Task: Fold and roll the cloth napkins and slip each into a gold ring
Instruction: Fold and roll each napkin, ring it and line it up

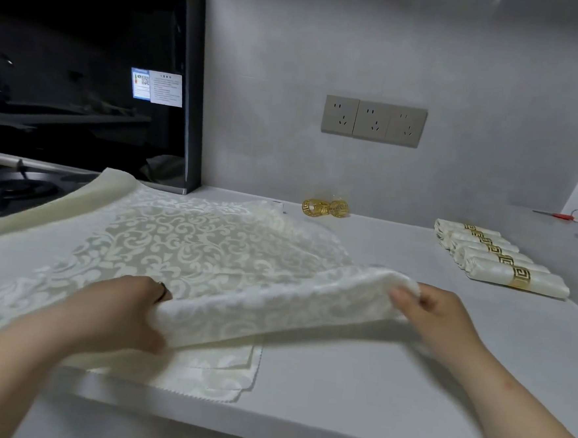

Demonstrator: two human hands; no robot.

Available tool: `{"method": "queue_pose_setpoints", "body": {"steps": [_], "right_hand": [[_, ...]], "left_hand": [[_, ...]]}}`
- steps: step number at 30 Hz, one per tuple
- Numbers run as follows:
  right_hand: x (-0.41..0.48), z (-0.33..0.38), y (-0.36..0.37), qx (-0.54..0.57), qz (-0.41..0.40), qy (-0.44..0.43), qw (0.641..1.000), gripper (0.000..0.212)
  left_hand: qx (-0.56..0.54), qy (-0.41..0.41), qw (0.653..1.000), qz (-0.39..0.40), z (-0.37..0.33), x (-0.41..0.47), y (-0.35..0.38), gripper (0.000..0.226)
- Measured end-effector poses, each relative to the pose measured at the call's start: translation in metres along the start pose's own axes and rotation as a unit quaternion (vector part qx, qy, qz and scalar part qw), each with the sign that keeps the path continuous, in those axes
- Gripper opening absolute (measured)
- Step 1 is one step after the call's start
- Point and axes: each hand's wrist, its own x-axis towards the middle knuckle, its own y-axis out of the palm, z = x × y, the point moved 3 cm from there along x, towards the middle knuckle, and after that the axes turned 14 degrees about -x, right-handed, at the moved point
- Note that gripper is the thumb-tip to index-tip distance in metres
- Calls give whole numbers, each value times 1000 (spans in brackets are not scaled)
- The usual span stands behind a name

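Both hands hold the near edge of the top napkin (210,244), which lies in front of the two loose gold rings (324,208) and to their left. The left hand (134,310) has its fingers curled around the lifted fold. The right hand (441,318) pinches the other end of the fold between thumb and fingers. Its fingertips are blurred, so how much cloth it has is not sure. The fold is raised off the counter (372,378) and points toward the rings.

More napkins (211,374) lie under this one, in front of the rings and close to the counter's front edge. Five finished rolls (496,262), each already in its ring, lie in a row to the right of the loose rings.

Several things could go wrong from here. If one hand goes forward faster than the other, the fold will probably land crooked, and then the roll comes out uneven and fits badly in a ring. The cloth looks smooth and slippery, so the lower napkins may slide with the top one, and, being so near the front edge, they could slip off. Far to the left of the rings, a corner of the cloth reaches toward the stove (12,189); a strong pull may drag it over the burner. A weak pinch on the right side could also let the corner drop.
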Motion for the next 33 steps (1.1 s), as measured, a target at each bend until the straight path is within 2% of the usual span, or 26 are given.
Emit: {"method": "queue_pose_setpoints", "body": {"steps": [3, 4, 6, 7, 8, 9, 10, 13, 14, 15, 16, 18, 20, 22, 24, 27, 33], "right_hand": [[-16, -11, -33, 32, -22, 29, 999, 38], [-25, -14, -45, 50, -25, 43, 997, 47], [-39, -22, -66, 58, -41, 65, 995, 73], [-47, -28, -78, 55, -60, 86, 993, 69], [-52, -34, -87, 60, -66, 104, 991, 55], [-57, -42, -93, 67, -68, 131, 987, 43], [-64, -48, -99, 67, -76, 158, 982, 40], [-82, -58, -103, 82, -41, 206, 974, 93], [-83, -64, -104, 85, -45, 222, 970, 99], [-83, -66, -104, 95, -37, 232, 967, 94], [-80, -66, -103, 111, -23, 240, 964, 77], [-68, -70, -102, 131, -4, 253, 959, 29], [-53, -75, -100, 115, 12, 272, 955, 15], [-38, -75, -95, 80, 7, 277, 958, 11], [-22, -75, -91, 39, -34, 260, 964, 12], [-3, -81, -86, -50, -94, 234, 966, 20], [11, -106, -71, -221, -75, 245, 941, 31]], "left_hand": [[-98, -1, 993, 71, 25, 4, -15, 58], [-129, 11, 988, 87, 30, 6, -17, 65], [-184, 40, 974, 130, 34, 8, -18, 64], [-203, 51, 966, 154, 31, 8, -14, 59], [-223, 53, 957, 175, 29, 8, -12, 56], [-240, 54, 951, 186, 27, 9, -10, 56], [-252, 56, 947, 191, 24, 12, -8, 62], [-326, 49, 930, 163, 13, 20, -3, 75], [-360, 41, 922, 140, 9, 23, -2, 77], [-386, 28, 915, 112, 7, 25, -1, 75], [-410, 12, 908, 84, 4, 27, 1, 68], [-439, -23, 898, -1, -1, 34, 3, 39], [-437, -32, 896, -67, -2, 42, 5, 33], [-443, -29, 890, -105, -3, 48, 7, 36], [-443, -22, 885, -141, -4, 52, 6, 34], [-405, -18, 897, -176, -6, 58, 7, 27], [-323, -27, 931, -165, -6, 66, 22, 21]]}}
